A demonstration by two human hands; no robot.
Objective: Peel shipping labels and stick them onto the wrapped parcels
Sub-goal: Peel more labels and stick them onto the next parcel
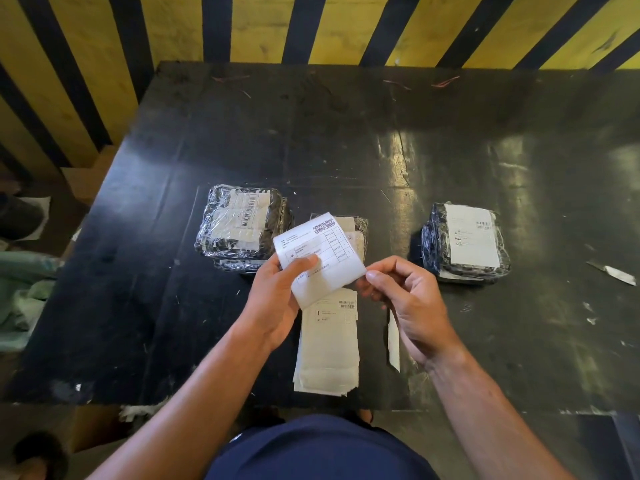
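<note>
- The left hand [273, 303] holds a white label [318, 258] above the table [173, 271], thumb pressed on the printed face, fingers closed behind it.
- The right hand [412, 303] pinches the label's near right corner between thumb and forefinger; the other fingers curl loosely.
- The label tilts, barcode at its far edge, its lower part bending toward the person.
- Under the hands, a stack of labels [329, 344] lies near the table's near edge.
- A thin white strip [394, 341] lies just right of that stack.
- Left parcel [239, 223], wrapped in clear film, sits far left of the hands, with barcoded stickers on top; it rests on another wrapped parcel.
- Middle parcel [356, 233] is mostly hidden behind the held label.
- Right parcel [465, 244] sits well apart to the right, with a white label flat on its top.
- A paper scrap [613, 272] lies near the table's right edge.
- A yellow and black striped wall [311, 26] stands beyond the table.
</note>
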